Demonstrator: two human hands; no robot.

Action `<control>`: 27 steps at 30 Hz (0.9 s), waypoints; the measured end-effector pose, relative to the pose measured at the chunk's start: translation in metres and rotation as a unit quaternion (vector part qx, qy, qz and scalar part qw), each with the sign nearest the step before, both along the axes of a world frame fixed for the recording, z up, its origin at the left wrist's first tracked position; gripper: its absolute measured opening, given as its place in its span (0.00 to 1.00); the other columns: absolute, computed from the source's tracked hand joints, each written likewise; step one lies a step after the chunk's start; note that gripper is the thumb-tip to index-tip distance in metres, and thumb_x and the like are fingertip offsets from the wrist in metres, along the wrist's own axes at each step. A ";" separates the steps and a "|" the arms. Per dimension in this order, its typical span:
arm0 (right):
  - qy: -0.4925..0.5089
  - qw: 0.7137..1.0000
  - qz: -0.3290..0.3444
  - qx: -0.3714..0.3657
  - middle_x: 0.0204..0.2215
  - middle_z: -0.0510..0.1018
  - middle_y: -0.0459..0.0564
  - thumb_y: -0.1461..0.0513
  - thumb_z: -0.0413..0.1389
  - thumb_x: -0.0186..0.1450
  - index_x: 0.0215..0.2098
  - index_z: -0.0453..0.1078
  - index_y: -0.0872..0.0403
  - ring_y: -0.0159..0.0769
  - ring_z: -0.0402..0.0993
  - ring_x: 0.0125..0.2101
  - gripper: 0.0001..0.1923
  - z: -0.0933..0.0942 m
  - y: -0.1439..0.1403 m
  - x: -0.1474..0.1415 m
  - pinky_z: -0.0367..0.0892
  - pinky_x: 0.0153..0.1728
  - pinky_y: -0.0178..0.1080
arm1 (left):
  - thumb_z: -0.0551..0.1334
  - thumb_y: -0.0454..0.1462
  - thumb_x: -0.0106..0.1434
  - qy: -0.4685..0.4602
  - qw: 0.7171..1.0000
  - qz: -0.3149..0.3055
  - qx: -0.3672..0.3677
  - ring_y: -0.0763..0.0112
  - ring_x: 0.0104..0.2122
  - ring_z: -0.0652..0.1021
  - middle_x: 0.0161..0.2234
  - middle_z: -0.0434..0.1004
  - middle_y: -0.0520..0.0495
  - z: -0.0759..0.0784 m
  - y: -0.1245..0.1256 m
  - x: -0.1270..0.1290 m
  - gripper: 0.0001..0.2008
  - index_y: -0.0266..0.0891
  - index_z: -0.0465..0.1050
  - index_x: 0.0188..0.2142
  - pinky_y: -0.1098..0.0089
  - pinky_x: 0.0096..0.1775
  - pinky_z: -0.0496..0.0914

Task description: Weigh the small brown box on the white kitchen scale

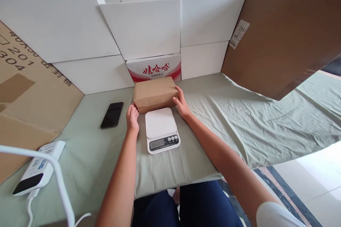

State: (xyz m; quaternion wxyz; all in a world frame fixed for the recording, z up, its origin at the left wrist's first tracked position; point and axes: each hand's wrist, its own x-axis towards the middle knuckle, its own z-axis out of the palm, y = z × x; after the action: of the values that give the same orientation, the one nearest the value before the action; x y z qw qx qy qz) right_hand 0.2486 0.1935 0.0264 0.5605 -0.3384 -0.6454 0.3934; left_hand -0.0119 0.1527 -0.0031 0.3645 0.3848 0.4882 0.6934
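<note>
Between my two hands sits a closed brown cardboard box (156, 94), resting on the green cloth just behind a white kitchen scale (161, 124). My left hand (132, 117) presses its curled fingers to the box's near left corner. On the opposite end, my right hand (181, 103) grips the right side, thumb on the near face and fingers reaching behind. The scale's platform is bare and its dark display strip with several round buttons faces me; no digits can be read on it.
A black phone (112, 115) lies to the left. Farther left are a white power bank (39, 166) with a cable and a white curved tube (57, 170). White boxes (144, 30) and a red-printed carton (156, 67) line the back; large cardboard (282, 35) stands right, more (32, 106) left.
</note>
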 end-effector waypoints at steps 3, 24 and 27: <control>0.010 1.000 0.004 -0.004 0.74 0.59 0.57 0.35 0.53 0.66 0.73 0.50 0.49 0.52 0.55 0.74 0.47 -0.002 0.003 0.001 0.50 0.75 0.56 | 0.63 0.65 0.59 0.003 1.000 -0.006 -0.019 0.51 0.67 0.73 0.64 0.75 0.29 -0.002 -0.001 -0.001 0.39 0.40 0.76 0.57 0.53 0.67 0.63; 0.016 0.999 0.042 -0.015 0.79 0.49 0.53 0.35 0.56 0.65 0.78 0.39 0.45 0.49 0.49 0.77 0.54 0.003 -0.010 0.006 0.51 0.75 0.57 | 0.66 0.63 0.59 0.034 0.999 -0.019 0.021 0.46 0.68 0.70 0.66 0.73 0.30 0.015 -0.012 0.001 0.41 0.38 0.77 0.61 0.50 0.68 0.63; -0.008 0.999 0.031 0.026 0.79 0.47 0.51 0.34 0.52 0.67 0.79 0.36 0.43 0.48 0.49 0.77 0.53 0.015 -0.023 0.010 0.55 0.74 0.56 | 0.66 0.64 0.60 0.054 0.997 -0.023 0.058 0.45 0.69 0.69 0.66 0.72 0.30 0.031 -0.028 0.001 0.44 0.36 0.75 0.64 0.51 0.69 0.61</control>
State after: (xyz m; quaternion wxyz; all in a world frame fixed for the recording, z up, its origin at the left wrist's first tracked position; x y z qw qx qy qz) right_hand 0.2581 0.1705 0.0415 0.5515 -0.3062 -0.6702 0.3911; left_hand -0.0108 0.1247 0.0281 0.3301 0.4534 0.4574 0.6901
